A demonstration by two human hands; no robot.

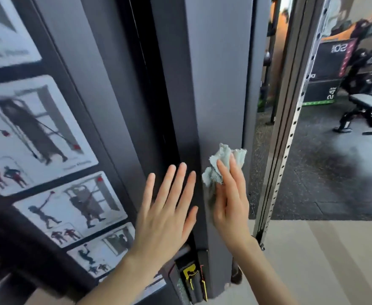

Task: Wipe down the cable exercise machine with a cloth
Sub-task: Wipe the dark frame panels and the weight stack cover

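Wiping | right grip [229,199] holds the bunched cloth [222,166] against the machine column [220,84], low down | left grip [165,208] wide, fingers spread, just left | best I press flat, long overlapping strokes, catching the edges.

The column face [220,84] runs bare upward from the cloth [222,164] that the right hand [230,199] holds against it; the left hand [167,208], fingers spread, lies just left, across the dark recess [152,95] beside the column; further left the placard panel [37,133] closes that side; rightward a narrow gap separates column from perforated rail [290,128]; beyond it, open floor [323,172] reaches a bench [369,102].
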